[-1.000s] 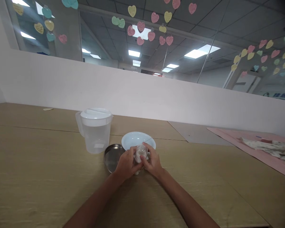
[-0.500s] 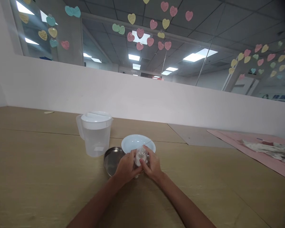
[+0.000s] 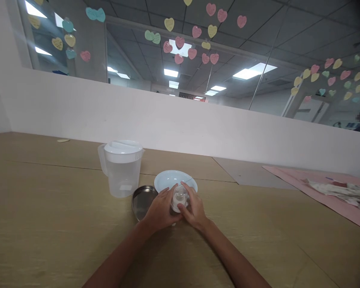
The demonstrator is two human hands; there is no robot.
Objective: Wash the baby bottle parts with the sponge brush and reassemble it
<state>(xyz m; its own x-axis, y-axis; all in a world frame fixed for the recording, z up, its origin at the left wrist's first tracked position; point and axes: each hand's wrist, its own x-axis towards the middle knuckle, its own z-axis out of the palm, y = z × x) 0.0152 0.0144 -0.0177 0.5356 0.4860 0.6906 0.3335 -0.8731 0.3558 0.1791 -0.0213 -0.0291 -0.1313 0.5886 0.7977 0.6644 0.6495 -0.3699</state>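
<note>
Both my hands grip a small clear bottle with a rounded clear cap [image 3: 179,197] standing on the wooden table. My left hand [image 3: 159,211] wraps its left side; my right hand [image 3: 193,207] closes on the cap and right side. Just behind the bottle sits a pale blue bowl [image 3: 169,179]. A round steel dish [image 3: 140,199] lies to the left of my left hand. A clear plastic pitcher with a white lid [image 3: 121,167] stands further left and back.
A white partition wall [image 3: 180,124] runs along the table's far edge. At the right, a pink mat [image 3: 324,184] carries crumpled wrappers [image 3: 339,188]. A grey sheet [image 3: 249,170] lies beside the mat. A small yellow scrap [image 3: 63,140] lies far left.
My hands stay on the bottle, with the right fingers shifted slightly over the cap. The view has tilted a little.
</note>
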